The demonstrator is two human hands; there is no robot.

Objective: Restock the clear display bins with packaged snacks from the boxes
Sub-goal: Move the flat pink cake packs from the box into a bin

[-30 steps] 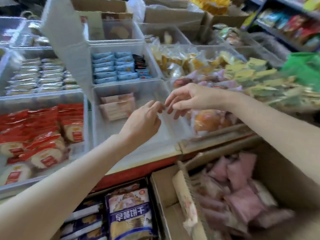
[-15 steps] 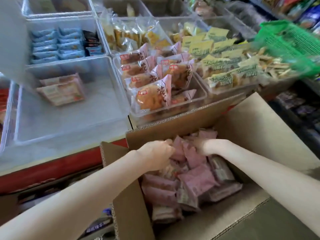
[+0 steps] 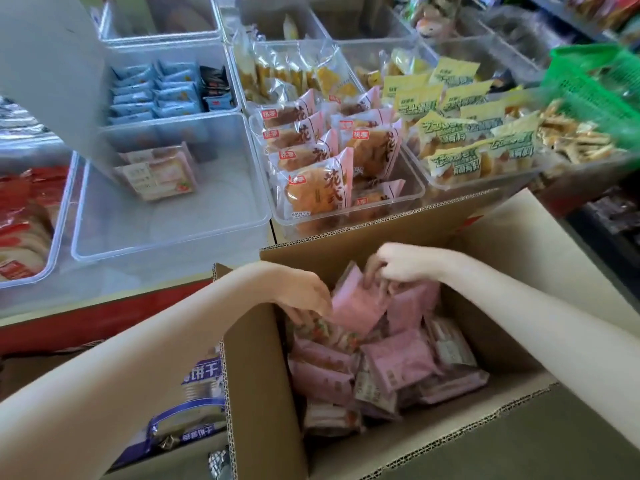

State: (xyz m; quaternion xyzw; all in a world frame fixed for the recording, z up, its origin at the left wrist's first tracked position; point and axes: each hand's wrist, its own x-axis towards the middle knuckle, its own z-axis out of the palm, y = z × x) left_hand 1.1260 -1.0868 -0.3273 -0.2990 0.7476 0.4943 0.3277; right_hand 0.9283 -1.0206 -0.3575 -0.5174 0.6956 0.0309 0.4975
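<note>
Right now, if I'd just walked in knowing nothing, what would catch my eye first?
Probably the open cardboard box at the bottom, full of pink snack packets, with the left hand and right hand both reaching in; the right hand is pinching the top of one packet. Behind the box sit rows of clear bins, notably a nearly bare bin with a couple of packets, beside a bin of pink-wrapped buns.

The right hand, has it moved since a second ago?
Yes. The right hand left the spot above the nearly empty clear bin and dropped into the cardboard box, onto the pink snack packets.
</note>
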